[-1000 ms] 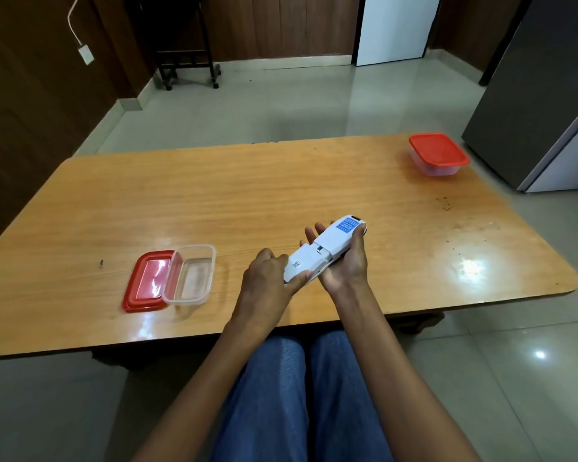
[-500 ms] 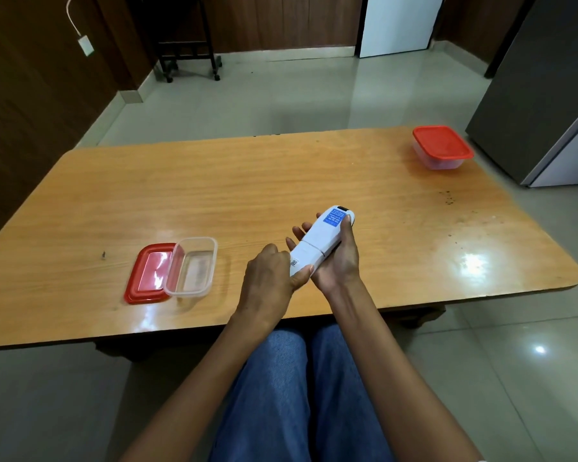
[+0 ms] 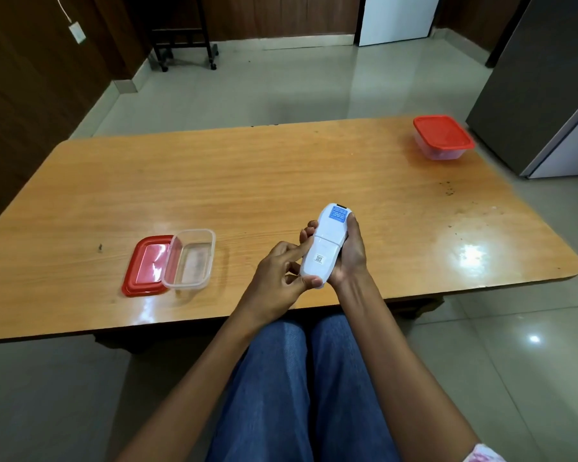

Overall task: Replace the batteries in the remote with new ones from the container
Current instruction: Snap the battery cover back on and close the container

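Here the right hand (image 3: 351,258) grips the remote (image 3: 327,248) over the table (image 3: 281,181), long axis toward the far edge; the left hand (image 3: 274,278) pinches its nearer end.

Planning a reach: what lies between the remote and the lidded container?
Head view: only bare table lies between the remote and the lidded container.

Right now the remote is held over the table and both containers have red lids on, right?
No. The head view shows only the far container lidded; the near container is open, its lid lying beside it. The remote is indeed held.
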